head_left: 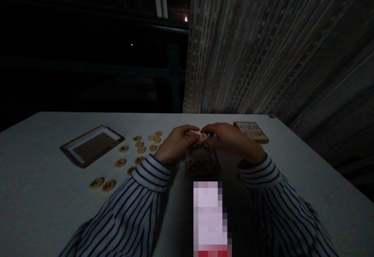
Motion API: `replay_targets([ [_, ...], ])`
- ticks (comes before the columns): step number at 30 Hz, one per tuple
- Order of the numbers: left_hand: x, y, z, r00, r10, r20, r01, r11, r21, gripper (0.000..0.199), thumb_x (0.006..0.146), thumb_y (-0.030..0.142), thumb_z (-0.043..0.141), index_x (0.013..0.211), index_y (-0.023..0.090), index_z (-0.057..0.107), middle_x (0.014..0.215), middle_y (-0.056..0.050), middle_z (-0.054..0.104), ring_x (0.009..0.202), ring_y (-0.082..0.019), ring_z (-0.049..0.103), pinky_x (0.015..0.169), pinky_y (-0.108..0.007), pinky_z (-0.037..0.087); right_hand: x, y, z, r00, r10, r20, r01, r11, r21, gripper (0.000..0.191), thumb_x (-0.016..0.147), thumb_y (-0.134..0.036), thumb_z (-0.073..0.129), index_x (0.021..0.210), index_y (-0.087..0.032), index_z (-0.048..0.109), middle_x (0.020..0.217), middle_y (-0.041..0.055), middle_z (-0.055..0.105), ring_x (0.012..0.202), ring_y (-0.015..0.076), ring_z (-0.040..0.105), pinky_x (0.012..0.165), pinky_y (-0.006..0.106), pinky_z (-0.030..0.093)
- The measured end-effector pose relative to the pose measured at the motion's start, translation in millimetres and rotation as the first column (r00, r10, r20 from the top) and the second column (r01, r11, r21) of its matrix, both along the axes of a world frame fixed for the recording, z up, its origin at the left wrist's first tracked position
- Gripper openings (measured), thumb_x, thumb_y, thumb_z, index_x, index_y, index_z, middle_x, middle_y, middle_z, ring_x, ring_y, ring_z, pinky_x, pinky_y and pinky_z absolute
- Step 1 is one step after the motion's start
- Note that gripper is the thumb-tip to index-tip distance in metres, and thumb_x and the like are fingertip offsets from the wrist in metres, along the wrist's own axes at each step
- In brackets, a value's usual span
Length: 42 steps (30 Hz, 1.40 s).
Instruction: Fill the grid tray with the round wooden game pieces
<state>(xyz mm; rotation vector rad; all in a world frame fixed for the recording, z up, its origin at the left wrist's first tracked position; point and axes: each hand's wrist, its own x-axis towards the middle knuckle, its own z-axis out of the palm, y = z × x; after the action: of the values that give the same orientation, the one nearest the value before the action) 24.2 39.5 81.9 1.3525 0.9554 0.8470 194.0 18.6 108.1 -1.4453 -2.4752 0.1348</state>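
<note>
Between my two hands, above a small box, a round chess piece (203, 136) with a dark character faces up. My right hand (224, 138) pinches it at its right side with thumb and index finger. My left hand (180, 142) is closed at the piece's left edge, its fingertips touching or almost touching it. Below them the open box (217, 159) holds several round pieces in rows at its near end. Loose pieces (120, 162), some with red or dark characters and some plain, lie on the table left of my left forearm.
An open, shallow tray or lid (71, 159) lies on the white table (52, 194) at the left. A decorated flat box (251, 131) sits beyond my right hand. A striped curtain (233, 54) hangs behind the table's far edge.
</note>
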Motion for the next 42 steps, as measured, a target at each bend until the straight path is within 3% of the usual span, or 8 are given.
replay_targets([
  [5, -1.7, 5.4, -8.3, 0.999, -0.039, -0.035, 0.041, 0.997, 0.072, 0.028, 0.072, 0.021, 0.059, 0.099, 0.013, 0.054, 0.071, -0.003, 0.066, 0.071, -0.014, 0.063, 0.073, -0.030, 0.048, 1.6, -2.1, 2.8, 0.999, -0.021, 0.029, 0.021, 1.000, -0.009, 0.027, 0.078, -0.033, 0.053, 0.101, -0.021, 0.060, 0.091, 0.0041, 0.066, 0.080, 0.0177, 0.058, 0.067, 0.027, 0.037],
  [9, -4.4, 10.2, -15.9, 0.987, -0.012, -0.161, 0.046, 0.977, 0.206, 0.028, 0.074, 0.025, 0.055, 0.099, 0.013, 0.056, 0.074, -0.004, 0.066, 0.071, -0.015, 0.062, 0.067, -0.028, 0.048, 2.6, -3.2, 3.5, 0.998, -0.029, 0.052, 0.030, 0.999, -0.022, 0.028, 0.078, -0.033, 0.052, 0.103, -0.023, 0.060, 0.091, 0.0037, 0.066, 0.081, 0.0178, 0.058, 0.066, 0.027, 0.037],
  [13, -9.0, 14.3, -23.7, 0.922, 0.122, -0.367, 0.059, 0.893, 0.447, 0.028, 0.076, 0.030, 0.051, 0.098, 0.016, 0.060, 0.083, -0.006, 0.066, 0.077, -0.018, 0.061, 0.069, -0.028, 0.045, 5.0, -3.2, 1.9, 0.996, -0.035, 0.078, 0.039, 0.998, -0.043, 0.028, 0.078, -0.032, 0.052, 0.104, -0.024, 0.060, 0.091, 0.0035, 0.066, 0.082, 0.0181, 0.058, 0.066, 0.027, 0.037],
  [16, -11.5, 14.7, -26.5, 0.868, 0.181, -0.463, 0.104, 0.844, 0.527, 0.028, 0.077, 0.031, 0.048, 0.098, 0.018, 0.061, 0.092, -0.008, 0.066, 0.085, -0.020, 0.060, 0.075, -0.029, 0.043, 7.2, -3.4, 0.3, 0.994, -0.044, 0.096, 0.050, 0.997, -0.060, 0.027, 0.077, -0.032, 0.053, 0.101, -0.023, 0.062, 0.088, 0.0040, 0.067, 0.080, 0.0183, 0.059, 0.064, 0.027, 0.036],
  [25, -15.5, 13.3, -31.0, 0.741, 0.181, -0.647, 0.259, 0.812, 0.524, 0.031, 0.079, 0.028, 0.045, 0.105, 0.019, 0.059, 0.104, -0.010, 0.064, 0.098, -0.024, 0.056, 0.084, -0.032, 0.039, 11.0, -0.7, -7.2, 0.987, -0.020, 0.160, 0.048, 0.984, -0.171, 0.021, 0.073, -0.025, 0.053, 0.091, -0.023, 0.063, 0.082, 0.0044, 0.066, 0.072, 0.0174, 0.059, 0.057, 0.026, 0.036],
  [32, -14.4, 13.9, -32.8, 0.603, 0.212, -0.769, 0.358, 0.789, 0.499, 0.031, 0.079, 0.023, 0.042, 0.105, 0.017, 0.057, 0.103, -0.008, 0.064, 0.096, -0.022, 0.057, 0.084, -0.032, 0.041, 10.7, 0.3, -9.5, 0.967, -0.016, 0.255, 0.077, 0.970, -0.231, 0.024, 0.073, -0.026, 0.052, 0.094, -0.022, 0.062, 0.083, 0.0050, 0.064, 0.071, 0.0157, 0.058, 0.058, 0.024, 0.036],
  [42, -14.9, 15.0, -34.9, 0.561, 0.221, -0.798, 0.385, 0.783, 0.488, 0.033, 0.080, 0.022, 0.041, 0.109, 0.018, 0.055, 0.107, -0.007, 0.063, 0.099, -0.021, 0.056, 0.087, -0.031, 0.041, 8.4, -0.7, -12.6, 0.936, -0.001, 0.353, 0.101, 0.959, -0.266, 0.023, 0.073, -0.028, 0.052, 0.093, -0.022, 0.061, 0.086, 0.0052, 0.065, 0.076, 0.0170, 0.059, 0.060, 0.025, 0.038],
])
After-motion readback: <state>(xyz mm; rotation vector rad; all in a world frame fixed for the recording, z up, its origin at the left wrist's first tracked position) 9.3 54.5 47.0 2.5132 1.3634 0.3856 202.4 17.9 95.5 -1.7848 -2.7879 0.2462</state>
